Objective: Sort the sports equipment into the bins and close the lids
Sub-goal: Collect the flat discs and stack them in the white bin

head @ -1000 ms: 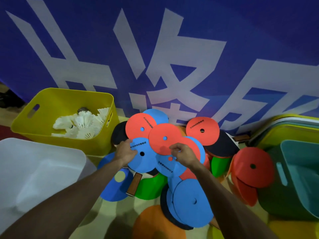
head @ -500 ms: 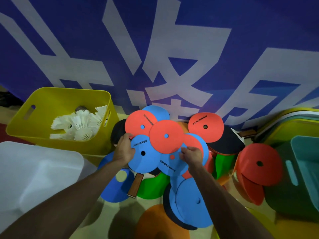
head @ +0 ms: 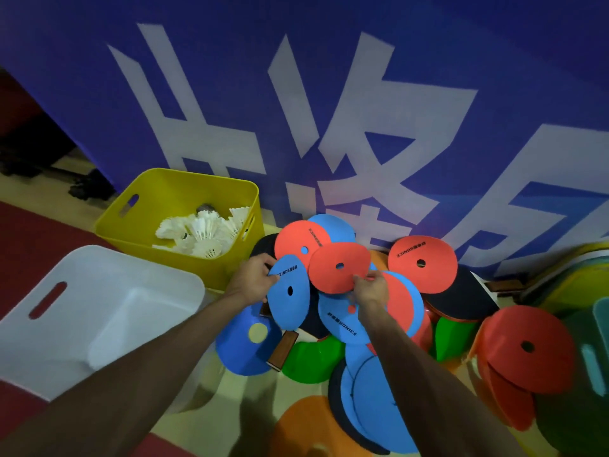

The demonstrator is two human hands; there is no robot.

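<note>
A heap of flat red and blue marker discs lies on the floor against the banner. My left hand (head: 252, 280) pinches the edge of a blue disc (head: 290, 300) that is tilted up on its side. My right hand (head: 369, 288) grips the lower edge of a red disc (head: 339, 268) lifted above the heap. A yellow bin (head: 155, 232) with white shuttlecocks (head: 202, 234) stands at the left. An empty white bin (head: 99, 311) sits nearer me on the left. A teal bin (head: 598, 344) is at the right edge.
Green (head: 313, 361) and orange (head: 303, 430) cones and table tennis paddles, one with a wooden handle (head: 283, 349), lie among the discs. Stacked lids (head: 580, 272) lean at the far right. A blue banner (head: 329, 127) with white characters closes off the back.
Both hands have lifted their discs: the blue one now stands tilted on edge and the red one has risen off the heap. The view has swung right.
</note>
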